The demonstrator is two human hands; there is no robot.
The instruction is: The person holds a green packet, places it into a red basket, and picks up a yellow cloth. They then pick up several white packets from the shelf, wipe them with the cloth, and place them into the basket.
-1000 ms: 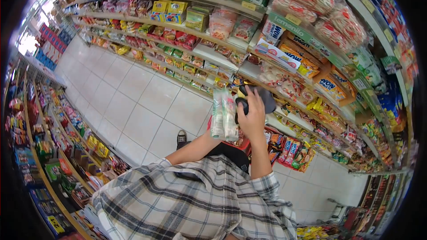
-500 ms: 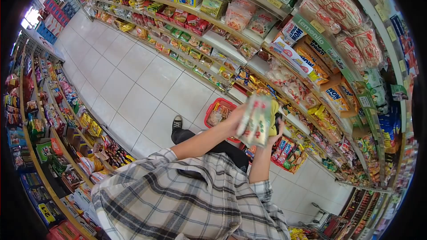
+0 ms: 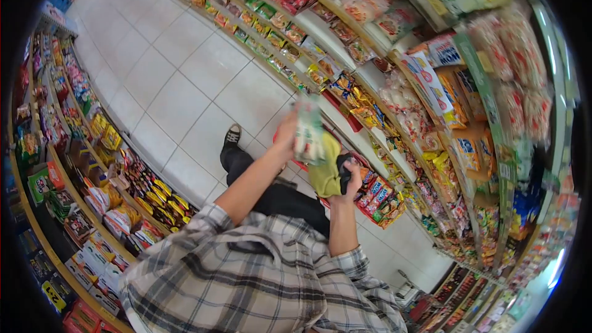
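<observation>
My left hand [image 3: 285, 140] is raised in front of me and grips a green and white packet [image 3: 308, 128], held upright. Just right of it and lower, my right hand [image 3: 353, 174] is closed around a small black device [image 3: 343, 165], and a yellow-green piece [image 3: 325, 171] hangs between the two hands. Whether the right hand also holds that piece I cannot tell. Both hands hover over a red basket [image 3: 349, 121] on the floor, mostly hidden behind them.
Long shelves of snack packets [image 3: 425, 92] run along the right, close to my hands. A second low shelf row [image 3: 92, 166] lines the left. White floor tiles [image 3: 185, 80] form the aisle between them. My black shoe [image 3: 231, 136] stands near the basket.
The view has tilted down and along the aisle. The packet has moved from in front of my right hand to my left hand's side, and the right hand has dropped lower.
</observation>
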